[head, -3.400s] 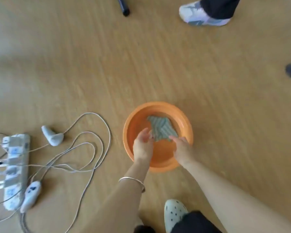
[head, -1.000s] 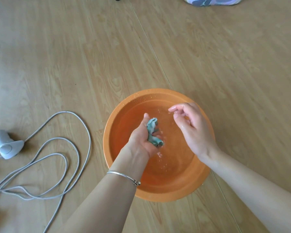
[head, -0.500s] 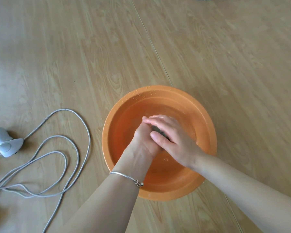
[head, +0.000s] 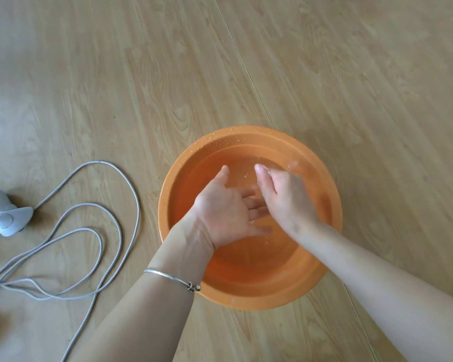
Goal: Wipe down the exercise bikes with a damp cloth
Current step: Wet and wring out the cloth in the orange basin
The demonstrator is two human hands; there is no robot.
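so both hands are over the orange basin (head: 246, 301) that sits on the wood-look floor (head: 351, 74). The left hand (head: 225, 212) is turned palm up and spread wide, thumb pointing off to the far side and fingers stretched flat toward the right hand (head: 285, 197), nothing gripped in it that I can see. The right hand is back-up and lies across the left hand's fingers (head: 254, 203), covering their tips. Its own fingers are held together and point away from the person, looks fairly straight, but the underside is hidden, so I honestly can't tell if it's holding anything or just resting there.

The cloth: can't make it out anywhere. The only covered spot is under the right hand where it overlaps the left fingers, and there's no seeing in there.

Under both hands there's shallow water (head: 246, 257) in the basin, a few drops in the air or on the surface just below the left fingertips, and water beads (head: 215, 143) on the rim beyond the left thumb.

Thin silver bracelet (head: 173, 278) on the left wrist, hanging just outside the near rim of the basin. Well off to the outer side of the left arm, a grey cable (head: 110, 231) lies in loose loops on the floor, and further out that way it runs to a small grey plastic device (head: 7, 214), well apart from the basin
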